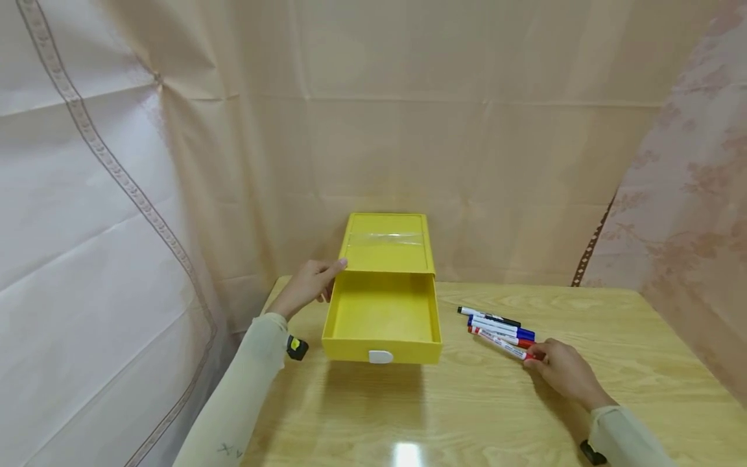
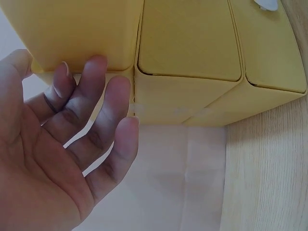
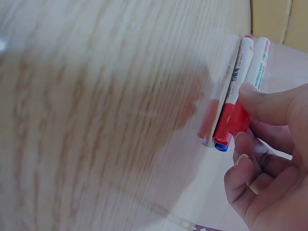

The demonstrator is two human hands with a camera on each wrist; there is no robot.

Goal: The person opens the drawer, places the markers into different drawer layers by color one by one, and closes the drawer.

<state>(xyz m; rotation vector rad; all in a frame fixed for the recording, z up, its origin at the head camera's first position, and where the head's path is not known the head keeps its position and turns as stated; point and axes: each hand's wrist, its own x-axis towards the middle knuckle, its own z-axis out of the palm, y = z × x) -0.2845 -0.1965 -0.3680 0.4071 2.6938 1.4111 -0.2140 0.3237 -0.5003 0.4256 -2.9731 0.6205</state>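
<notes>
A yellow drawer cabinet point(image 1: 388, 243) stands against the curtain, its top drawer point(image 1: 382, 308) pulled out and bare inside. My left hand point(image 1: 310, 282) is at the cabinet's left front corner, thumb on the top edge. In the left wrist view, the other fingers point(image 2: 120, 98) bend loosely beside the pulled-out drawer. With thumb and fingertips, my right hand point(image 1: 566, 373) pinches a red-capped whiteboard marker point(image 1: 503, 344) by its cap, one end raised. Close behind it lie another red marker point(image 1: 522, 342), blue markers point(image 1: 502, 325) and a black marker point(image 1: 487, 316).
The wooden table point(image 1: 467, 415) reaches around the cabinet to both sides. A beige curtain point(image 1: 467, 143) hangs right behind it. The open drawer juts toward me, its front with a white handle point(image 1: 381, 357) above the tabletop. Two lower drawers point(image 2: 190, 41) show beneath it.
</notes>
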